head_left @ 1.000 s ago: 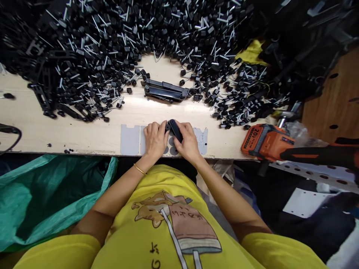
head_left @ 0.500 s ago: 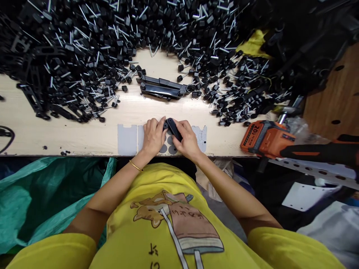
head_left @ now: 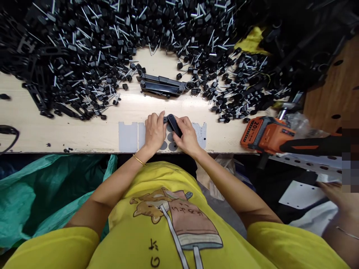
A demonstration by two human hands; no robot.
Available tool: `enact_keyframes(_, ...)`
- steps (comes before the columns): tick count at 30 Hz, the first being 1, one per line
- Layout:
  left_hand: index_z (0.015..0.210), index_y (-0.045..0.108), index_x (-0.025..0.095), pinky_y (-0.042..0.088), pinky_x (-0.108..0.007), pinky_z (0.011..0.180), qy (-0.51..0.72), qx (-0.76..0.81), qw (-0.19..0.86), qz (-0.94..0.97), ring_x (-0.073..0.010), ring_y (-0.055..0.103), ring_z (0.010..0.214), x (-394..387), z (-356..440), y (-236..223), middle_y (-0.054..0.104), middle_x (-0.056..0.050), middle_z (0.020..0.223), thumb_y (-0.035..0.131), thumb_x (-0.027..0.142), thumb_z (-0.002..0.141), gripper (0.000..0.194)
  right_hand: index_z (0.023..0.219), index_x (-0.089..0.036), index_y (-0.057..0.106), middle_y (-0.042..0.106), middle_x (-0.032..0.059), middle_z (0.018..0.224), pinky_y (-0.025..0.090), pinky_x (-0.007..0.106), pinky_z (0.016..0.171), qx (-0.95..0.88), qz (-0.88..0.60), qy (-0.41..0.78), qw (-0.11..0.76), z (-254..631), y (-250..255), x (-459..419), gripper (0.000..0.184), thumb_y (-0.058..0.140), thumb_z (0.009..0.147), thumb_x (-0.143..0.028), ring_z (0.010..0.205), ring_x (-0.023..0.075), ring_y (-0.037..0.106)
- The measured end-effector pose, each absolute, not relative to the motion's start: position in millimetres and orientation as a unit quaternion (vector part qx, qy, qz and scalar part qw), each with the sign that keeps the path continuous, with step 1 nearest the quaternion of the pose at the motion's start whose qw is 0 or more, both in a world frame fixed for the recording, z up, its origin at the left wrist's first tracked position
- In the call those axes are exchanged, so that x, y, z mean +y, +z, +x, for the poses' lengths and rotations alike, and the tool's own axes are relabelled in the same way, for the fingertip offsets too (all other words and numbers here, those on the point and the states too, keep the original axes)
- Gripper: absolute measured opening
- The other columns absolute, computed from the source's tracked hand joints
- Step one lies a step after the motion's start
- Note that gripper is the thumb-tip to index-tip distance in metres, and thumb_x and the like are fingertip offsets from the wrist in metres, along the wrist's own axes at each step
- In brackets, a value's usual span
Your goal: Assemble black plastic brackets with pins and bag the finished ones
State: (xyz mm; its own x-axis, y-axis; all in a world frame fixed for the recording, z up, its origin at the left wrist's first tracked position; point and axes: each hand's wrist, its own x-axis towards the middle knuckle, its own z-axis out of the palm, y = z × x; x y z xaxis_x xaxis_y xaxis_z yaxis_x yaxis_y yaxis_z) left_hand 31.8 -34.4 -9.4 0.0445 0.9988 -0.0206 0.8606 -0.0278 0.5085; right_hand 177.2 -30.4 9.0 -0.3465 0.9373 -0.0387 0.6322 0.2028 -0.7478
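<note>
My left hand (head_left: 153, 131) is closed, thumb and fingers pinching a black part with a round, holed end (head_left: 165, 119). My right hand (head_left: 187, 137) is wrapped round a black bar (head_left: 174, 126), whose rounded upper end also has a hole. The two black ends meet between my hands; whether they are joined I cannot tell. Under my hands, near the table's front edge, lie grey sheets (head_left: 128, 137) and grey discs (head_left: 172, 146). Beyond them rests a folded black bracket (head_left: 161, 86).
Black knobs with metal pins (head_left: 92, 48) are heaped across the back. Black slotted arms (head_left: 36, 95) lie at the left. An orange power tool (head_left: 276, 135) lies on the right edge. A green bag (head_left: 56, 186) hangs below left. Another person's arm (head_left: 340, 213) is at far right.
The bar in my right hand has turned slightly, and its upper end has lifted a little. Another person's arm has come in at the lower right.
</note>
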Motion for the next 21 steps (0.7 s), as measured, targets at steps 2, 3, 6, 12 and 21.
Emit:
enact_keyframes(2, 0.128, 0.047, 0.015, 0.04, -0.039, 0.086, 0.179, 0.682, 0.189, 0.683, -0.0271, 0.05, 0.098, -35.4, 34.5, -9.3, 0.053, -0.012, 0.102, 0.035, 0.036, 0.096, 0.04, 0.131, -0.018, 0.045, 0.048, 0.0073, 0.098, 0.046, 0.038, 0.086, -0.744, -0.524, 0.347, 0.227, 177.2, 8.0, -30.2, 0.055, 0.046, 0.076, -0.018, 0.094, 0.0219, 0.05)
enact_keyframes(3, 0.128, 0.047, 0.015, 0.039, -0.039, 0.086, 0.178, 0.687, 0.187, 0.679, -0.027, 0.05, 0.098, -35.7, 35.5, -9.2, 0.053, -0.012, 0.102, 0.035, 0.035, 0.096, 0.039, 0.131, -0.017, 0.045, 0.048, 0.0072, 0.097, 0.046, 0.037, 0.085, -0.745, -0.523, 0.346, 0.228, 177.3, 7.5, -30.1, 0.055, 0.046, 0.077, -0.018, 0.093, 0.0216, 0.05)
enact_keyframes(6, 0.127, 0.046, 0.013, 0.04, -0.039, 0.086, 0.162, 0.682, 0.188, 0.688, -0.0276, 0.051, 0.098, -34.7, 34.6, -8.3, 0.054, -0.013, 0.102, 0.037, 0.032, 0.096, 0.038, 0.132, -0.017, 0.045, 0.047, 0.0069, 0.096, 0.046, 0.036, 0.084, -0.751, -0.523, 0.337, 0.223, 178.0, 6.5, -29.6, 0.056, 0.045, 0.076, -0.017, 0.092, 0.0214, 0.05)
enact_keyframes(12, 0.127, 0.044, 0.011, 0.041, -0.04, 0.087, 0.112, 0.661, 0.18, 0.719, -0.0289, 0.052, 0.101, -31.9, 32.4, -3.7, 0.054, -0.015, 0.106, 0.038, 0.023, 0.094, 0.035, 0.13, -0.019, 0.047, 0.047, 0.0059, 0.093, 0.046, 0.039, 0.081, -0.752, -0.517, 0.334, 0.233, 177.6, 5.1, -29.1, 0.057, 0.046, 0.073, -0.017, 0.089, 0.0228, 0.05)
enact_keyframes(21, 0.129, 0.041, 0.004, 0.04, -0.043, 0.089, 0.099, 0.693, 0.177, 0.692, -0.0312, 0.052, 0.103, -36.5, 49.3, -0.5, 0.054, -0.02, 0.109, 0.031, 0.011, 0.092, 0.039, 0.127, -0.016, 0.049, 0.046, 0.0062, 0.092, 0.046, 0.038, 0.082, -0.753, -0.526, 0.318, 0.235, 176.2, 2.6, -29.9, 0.057, 0.045, 0.07, -0.014, 0.09, 0.0229, 0.05)
